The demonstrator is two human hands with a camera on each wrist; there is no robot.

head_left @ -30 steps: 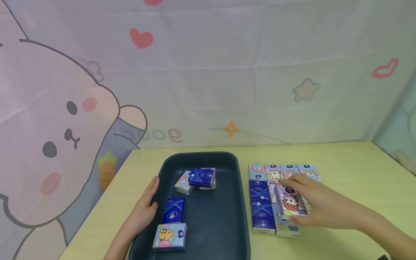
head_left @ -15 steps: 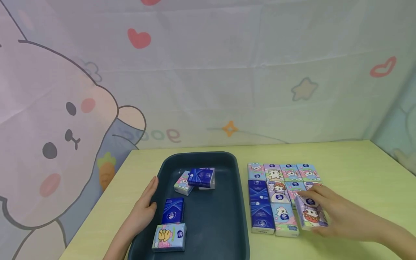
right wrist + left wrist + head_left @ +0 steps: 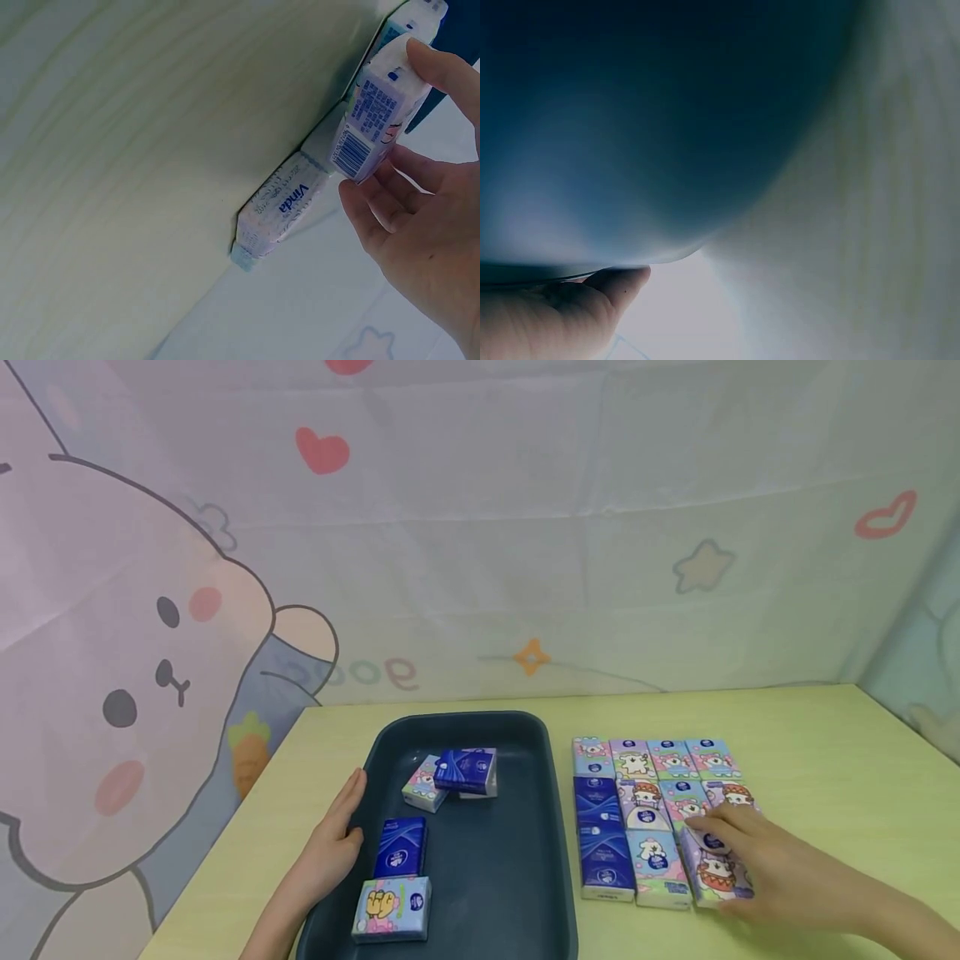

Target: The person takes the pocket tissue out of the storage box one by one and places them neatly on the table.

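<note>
My right hand (image 3: pixel 795 872) pinches a purple tissue pack (image 3: pixel 712 868) with a cartoon figure between thumb and fingers. It lies at the front of a block of tissue packs, just right of a pale blue pack (image 3: pixel 657 868). In the right wrist view, the held pack (image 3: pixel 371 112) shows its barcode end, beside another pack (image 3: pixel 281 202) marked Vinda. My left hand (image 3: pixel 330 843) rests with straight fingers along the left side of a dark teal tray (image 3: pixel 498 893). The left wrist view has part of that hand (image 3: pixel 562 311) against the blurred tray wall (image 3: pixel 630 150).
Inside the tray are two blue packs (image 3: pixel 400 847), a yellow-figured pack (image 3: pixel 392 908) and others partly overlapped at the back. Blue packs (image 3: pixel 606 860) form the block's left column. A patterned cloth (image 3: pixel 480 527) hangs behind the pale yellow table (image 3: pixel 825 777).
My right hand has carried the purple pack rightward from above the block, then lowered it into the gap in the front row. My left hand stays at the tray.
</note>
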